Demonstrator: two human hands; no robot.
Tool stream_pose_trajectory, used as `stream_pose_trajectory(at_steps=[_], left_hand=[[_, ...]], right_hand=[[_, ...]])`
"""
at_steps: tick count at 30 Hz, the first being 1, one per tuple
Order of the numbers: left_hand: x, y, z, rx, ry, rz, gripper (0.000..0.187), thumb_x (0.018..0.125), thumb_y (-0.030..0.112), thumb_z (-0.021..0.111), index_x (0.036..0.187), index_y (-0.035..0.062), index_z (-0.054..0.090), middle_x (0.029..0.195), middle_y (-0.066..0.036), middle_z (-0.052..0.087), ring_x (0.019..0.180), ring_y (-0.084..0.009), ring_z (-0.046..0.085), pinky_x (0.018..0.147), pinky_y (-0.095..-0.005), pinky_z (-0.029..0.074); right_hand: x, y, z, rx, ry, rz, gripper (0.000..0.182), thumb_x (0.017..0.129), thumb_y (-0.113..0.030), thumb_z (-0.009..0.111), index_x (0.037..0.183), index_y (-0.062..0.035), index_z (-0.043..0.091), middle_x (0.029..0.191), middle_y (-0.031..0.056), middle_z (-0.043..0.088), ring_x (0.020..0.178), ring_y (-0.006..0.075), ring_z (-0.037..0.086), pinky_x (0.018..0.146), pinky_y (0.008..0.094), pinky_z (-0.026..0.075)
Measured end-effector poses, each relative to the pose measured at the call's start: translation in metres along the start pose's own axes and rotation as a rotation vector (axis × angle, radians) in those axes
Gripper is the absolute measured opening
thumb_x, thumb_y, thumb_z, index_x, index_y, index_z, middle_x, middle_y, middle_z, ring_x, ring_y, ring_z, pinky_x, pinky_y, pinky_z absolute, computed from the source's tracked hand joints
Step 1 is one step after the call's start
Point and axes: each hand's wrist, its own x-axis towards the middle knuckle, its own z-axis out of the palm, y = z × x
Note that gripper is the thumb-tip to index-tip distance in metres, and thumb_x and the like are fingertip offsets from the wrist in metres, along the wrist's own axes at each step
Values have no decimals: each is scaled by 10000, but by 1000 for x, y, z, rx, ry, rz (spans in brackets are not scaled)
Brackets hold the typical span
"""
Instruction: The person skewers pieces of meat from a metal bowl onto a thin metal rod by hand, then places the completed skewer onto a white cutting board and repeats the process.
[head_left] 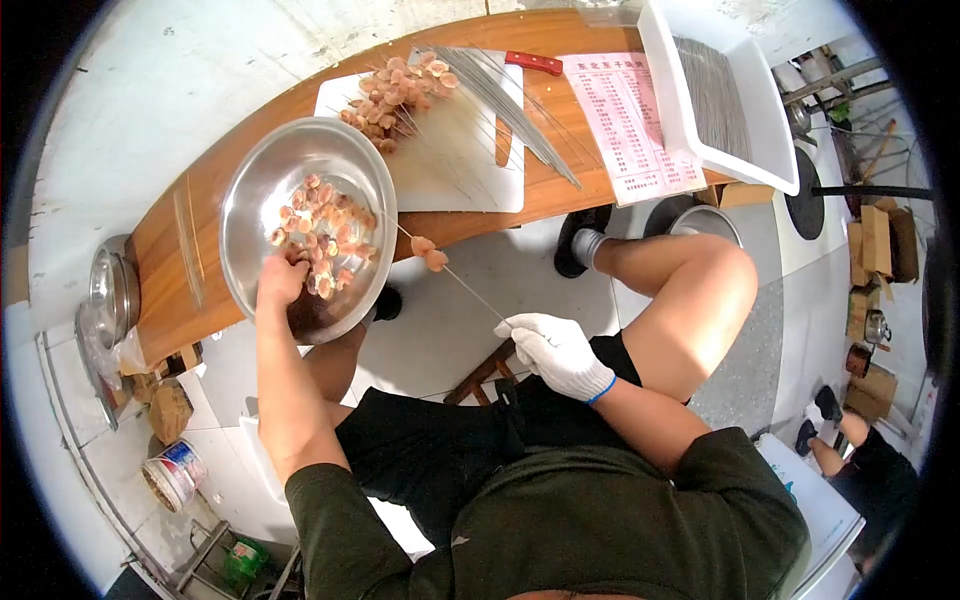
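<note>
My bare left hand reaches into a steel bowl at the table's edge. Its fingers are curled among small, pinkish, round meat pieces; whatever is between the fingertips is hidden. My right hand, in a white knitted glove with a blue cuff, is closed round the lower end of a thin metal skewer. The skewer slants up to the left, its tip near the bowl's right rim. A couple of meat pieces are threaded on it near that tip.
A white cutting board bears a pile of threaded meat and bare skewers. Nearby are a red-handled knife, a pink printed sheet and a white bin of skewers. Another person is at lower right.
</note>
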Motion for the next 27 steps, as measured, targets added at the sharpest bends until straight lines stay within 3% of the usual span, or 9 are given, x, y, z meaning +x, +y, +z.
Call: stream_pose_trajectory(at_steps=[6, 9, 10, 13, 16, 20, 24, 27], left_hand=[[6, -16, -5, -79, 211, -25, 338, 851, 193, 604, 1144, 30, 644, 993, -203, 694, 987, -357, 654, 863, -407, 504], [20, -24, -4, -181, 323, -121, 314, 879, 182, 584, 1132, 5, 641, 923, -186, 701, 862, -310, 687, 801, -385, 524], [18, -17, -5, -567, 250, -276, 294, 889, 183, 587, 1081, -30, 651, 856, -169, 696, 719, -234, 682, 729, -364, 532], [21, -16, -2, -604, 272, -252, 302, 870, 217, 626, 997, -54, 668, 798, -146, 686, 638, -169, 648, 674, -347, 523], [14, -1, -8, -296, 79, -169, 319, 839, 249, 675, 944, -52, 682, 775, -143, 688, 670, -183, 655, 678, -342, 517], [-5, 25, -11, -188, -28, -44, 332, 787, 244, 734, 965, -32, 687, 818, -149, 706, 778, -240, 682, 726, -348, 518], [4, 13, 12, -165, 41, 63, 326, 804, 217, 704, 1049, 4, 672, 948, -183, 705, 902, -332, 674, 811, -393, 514], [5, 11, 12, -75, 325, 31, 272, 847, 206, 641, 1054, 34, 680, 965, -188, 698, 927, -358, 663, 817, -405, 509]], right_hand=[[3, 5, 0, 27, -11, 19, 275, 985, -164, 509, 1138, 26, 636, 682, -2, 545, 607, 60, 467, 550, 226, 409], [3, 0, 3, -1, 6, -3, 250, 975, -107, 503, 1135, 36, 632, 680, -15, 522, 591, 53, 430, 525, 208, 365], [2, -1, 3, -6, 7, -9, 248, 975, -105, 503, 1134, 35, 634, 681, -14, 522, 592, 53, 430, 526, 208, 367], [2, -2, 2, -20, -1, -16, 254, 979, -123, 505, 1134, 29, 636, 685, -8, 531, 598, 56, 446, 540, 217, 390], [3, 1, 1, -34, -17, 3, 274, 986, -166, 508, 1140, 21, 636, 692, 3, 551, 608, 66, 479, 561, 236, 435], [4, 4, 1, -38, -25, 7, 274, 985, -166, 509, 1140, 19, 638, 695, 7, 558, 614, 70, 494, 569, 241, 455], [5, 9, 2, -83, -35, -13, 274, 983, -169, 508, 1134, 15, 643, 702, 10, 569, 622, 71, 506, 572, 246, 464], [3, 4, 1, -95, -26, -15, 275, 984, -172, 508, 1132, 13, 646, 712, 12, 578, 626, 72, 512, 577, 247, 463]])
